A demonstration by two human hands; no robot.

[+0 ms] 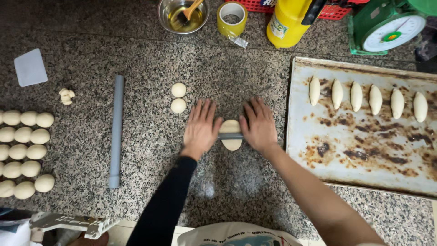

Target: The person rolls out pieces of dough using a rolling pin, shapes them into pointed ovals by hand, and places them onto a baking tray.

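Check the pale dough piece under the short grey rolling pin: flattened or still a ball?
Flattened. The pale dough piece spreads as an oval above and below the short grey rolling pin, unlike the two round dough balls nearby.

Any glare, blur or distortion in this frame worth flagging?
Head view: sharp overall, even overhead light; a soft glare patch on the granite counter below the left hand; both hands cast only faint shadows around the dough piece; mild wide-angle bending shows at the baking tray edges.
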